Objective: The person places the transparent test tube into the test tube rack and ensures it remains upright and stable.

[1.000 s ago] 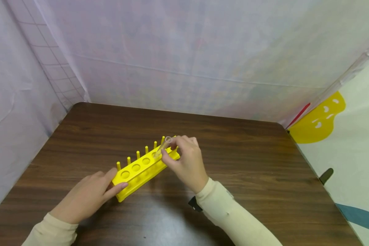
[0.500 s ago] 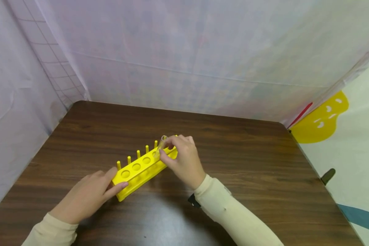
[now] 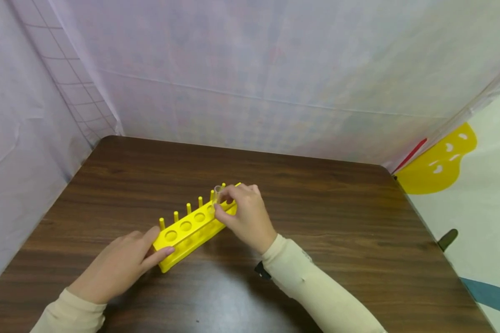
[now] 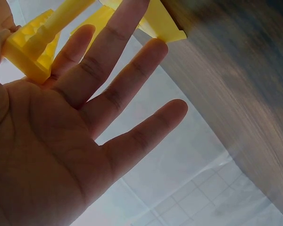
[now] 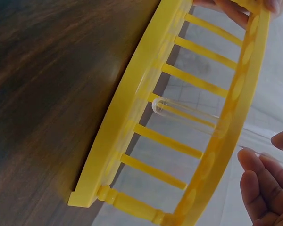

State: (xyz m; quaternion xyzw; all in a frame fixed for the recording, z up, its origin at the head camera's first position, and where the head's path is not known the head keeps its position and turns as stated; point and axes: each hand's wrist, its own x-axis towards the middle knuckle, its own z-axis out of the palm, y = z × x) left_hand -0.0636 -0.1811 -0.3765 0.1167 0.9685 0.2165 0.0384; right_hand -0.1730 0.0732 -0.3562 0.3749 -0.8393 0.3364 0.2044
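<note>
A yellow test tube rack (image 3: 178,233) stands at an angle on the table, with a row of round holes and a row of upright pegs behind them. Its near left end is held between the thumb and fingers of my left hand (image 3: 122,263); in the left wrist view the other fingers of that left hand (image 4: 61,127) are spread. My right hand (image 3: 252,217) pinches a clear glass test tube (image 3: 217,190) near its mouth. Seen from the right wrist, the test tube (image 5: 184,114) passes through a hole of the top plate, its rounded bottom short of the base.
The dark wood-grain table (image 3: 337,222) carries the rack, its back edge running along a pale hanging curtain (image 3: 254,69). On the right hangs a light cloth (image 3: 491,208) with a yellow printed shape (image 3: 433,166).
The tube has gone from leaning to nearly upright and sits lower in its hole. My right hand has shifted slightly left with it; my left hand stays on the rack end.
</note>
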